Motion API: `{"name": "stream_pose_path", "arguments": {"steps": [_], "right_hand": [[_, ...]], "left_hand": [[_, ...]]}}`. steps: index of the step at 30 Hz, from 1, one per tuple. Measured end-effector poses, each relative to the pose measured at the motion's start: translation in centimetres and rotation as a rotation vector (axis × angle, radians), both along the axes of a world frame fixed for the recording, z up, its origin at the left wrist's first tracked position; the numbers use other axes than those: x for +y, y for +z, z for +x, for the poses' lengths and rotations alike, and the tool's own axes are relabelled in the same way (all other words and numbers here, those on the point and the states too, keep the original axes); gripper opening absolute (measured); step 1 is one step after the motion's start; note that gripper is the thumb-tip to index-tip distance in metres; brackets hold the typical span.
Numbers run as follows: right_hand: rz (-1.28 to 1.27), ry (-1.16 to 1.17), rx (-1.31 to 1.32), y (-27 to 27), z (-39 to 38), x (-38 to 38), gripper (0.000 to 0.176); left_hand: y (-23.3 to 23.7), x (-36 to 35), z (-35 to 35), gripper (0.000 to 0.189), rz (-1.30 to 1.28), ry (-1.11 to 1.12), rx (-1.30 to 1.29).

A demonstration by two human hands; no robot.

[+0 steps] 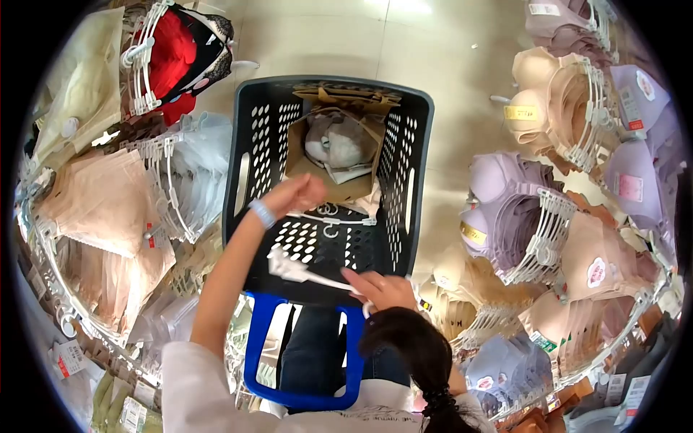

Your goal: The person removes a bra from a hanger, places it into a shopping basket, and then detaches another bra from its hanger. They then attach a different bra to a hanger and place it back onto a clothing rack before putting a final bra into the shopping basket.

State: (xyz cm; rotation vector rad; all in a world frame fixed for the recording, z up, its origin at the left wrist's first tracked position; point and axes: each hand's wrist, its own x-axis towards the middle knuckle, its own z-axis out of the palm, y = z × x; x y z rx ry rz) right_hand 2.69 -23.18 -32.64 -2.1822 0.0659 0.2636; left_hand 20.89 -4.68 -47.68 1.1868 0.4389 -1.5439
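Note:
My right hand (386,290) is closed on white plastic hangers (289,267), held level over the near end of the dark shopping basket (242,137). Their far ends bunch together and look blurred. Above the basket's left half, my left hand (302,192) has its fingers curled in; whether anything is in them is hidden. Just beyond that hand stands an open brown paper bag (346,191) with a grey and white bundle (336,138) inside. A loose white hanger (332,219) lies in the basket, close to the left hand.
The basket's blue handle (254,346) is folded toward my body. Racks of lilac bras (498,180) and beige bras (541,79) line the right. To the left hang peach bras (94,195) and red and black underwear (177,54). Pale floor tiles (325,43) stretch ahead.

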Motion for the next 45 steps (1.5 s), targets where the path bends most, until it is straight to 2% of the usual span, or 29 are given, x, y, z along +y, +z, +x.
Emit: {"name": "stream_pose_path", "arguments": {"steps": [2, 3, 5, 6, 7, 8, 9, 10, 11, 12, 13, 15, 18, 22, 23, 25, 26, 27, 31, 34, 35, 36, 39, 41, 43, 45], "right_hand": [[0.182, -0.234, 0.161, 1.1, -2.5, -1.3, 0.044], [0.259, -0.325, 0.226, 1.6, -4.1, -2.1, 0.042], [0.345, -0.474, 0.292, 2.4, -7.0, -3.6, 0.036], [0.281, -0.542, 0.271, 3.4, -7.3, -4.1, 0.035], [0.216, -0.614, 0.25, 4.7, -7.1, -4.6, 0.033], [0.14, -0.555, 0.278, 5.0, -7.5, -5.0, 0.029], [0.065, -0.494, 0.303, 5.4, -7.8, -5.4, 0.024], [0.3, -0.765, 0.286, 5.4, -8.2, -5.0, 0.018], [0.543, -1.034, 0.251, 5.4, -8.5, -4.5, 0.012], [0.565, -1.022, 0.201, 5.3, -8.4, -4.4, 0.009], [0.587, -1.009, 0.152, 5.3, -8.2, -4.2, 0.007], [0.778, -1.249, 0.246, 5.9, -8.7, -3.8, 0.009], [0.804, -1.18, 0.329, 8.3, -7.1, -4.0, 0.011], [0.788, -1.012, 0.349, 12.8, -4.5, -3.2, 0.018], [0.791, -1.003, 0.329, 14.0, -3.7, -2.6, 0.018], [0.847, -0.797, 0.15, 16.0, -2.2, -1.5, 0.022], [0.844, -0.782, 0.129, 17.0, -1.5, -0.9, 0.022], [0.831, -0.727, 0.053, 17.8, -1.0, -0.2, 0.023], [0.829, -0.622, -0.056, 20.8, -0.4, 2.6, 0.025], [0.792, -0.593, -0.008, 23.2, -1.6, 5.0, 0.027], [0.785, -0.559, 0.062, 23.7, -2.3, 5.8, 0.027], [0.765, -0.558, 0.009, 23.7, -3.2, 6.7, 0.028], [0.689, -0.611, 0.059, 24.6, -5.9, 9.3, 0.031], [0.595, -0.649, 0.08, 23.9, -8.5, 10.6, 0.028], [0.384, -0.671, 0.232, 23.7, -10.6, 11.8, 0.023], [0.457, -0.695, 0.204, 23.8, -12.5, 13.2, 0.019]], "left_hand": [[-9.9, -2.1, 0.1, 0.03, 0.285, 0.048, -0.292], [-11.9, -4.2, 0.5, 0.034, 0.43, 0.033, -0.413], [-13.9, -8.2, 0.3, 0.04, 0.545, -0.041, -0.654], [-15.9, -8.9, -0.1, 0.04, 0.541, -0.024, -0.64], [-17.9, -9.7, -1.0, 0.039, 0.642, -0.102, -0.746], [-19.1, -10.1, -2.1, 0.039, 0.744, -0.189, -0.849], [-18.8, -10.4, -3.1, 0.039, 0.744, -0.192, -0.834], [-18.2, -10.5, -3.8, 0.038, 0.651, -0.281, -0.801], [-17.2, -10.4, -4.0, 0.038, 0.558, -0.37, -0.776], [-15.5, -9.6, -4.9, 0.038, 0.317, -0.267, -0.828], [-13.2, -9.0, -5.4, 0.035, 0.295, -0.298, -0.85], [-6.3, -7.7, -5.8, 0.034, 0.198, -0.313, -1.014], [5.0, -5.4, -5.6, 0.037, 0.126, -0.393, -1.03], [19.8, -3.9, -7.0, 0.038, 0.012, -0.417, -1.248], [23.3, -3.7, -7.4, 0.038, -0.027, -0.436, -1.342], [28.0, -2.7, -8.9, 0.035, -0.056, -0.47, -1.508], [30.4, -2.4, -9.5, 0.037, -0.061, -0.556, -1.538], [32.0, -2.1, -10.5, 0.03, -0.081, -0.488, -1.583], [37.0, 0.2, -13.5, 0.031, -0.088, -0.557, -1.716], [37.9, 3.1, -15.4, 0.042, -0.133, -0.57, -1.862], [38.2, 4.0, -15.7, 0.039, -0.145, -0.589, -1.929], [38.4, 5.0, -16.2, 0.037, -0.154, -0.606, -1.994], [38.8, 7.7, -17.9, 0.033, -0.198, -0.618, -2.047], [39.1, 9.1, -19.5, 0.029, -0.245, -0.612, -2.011], [38.7, 10.2, -21.1, 0.025, -0.314, -0.72, -2.073], [38.9, 10.9, -22.3, 0.02, -0.387, -0.687, -2.136]]}}
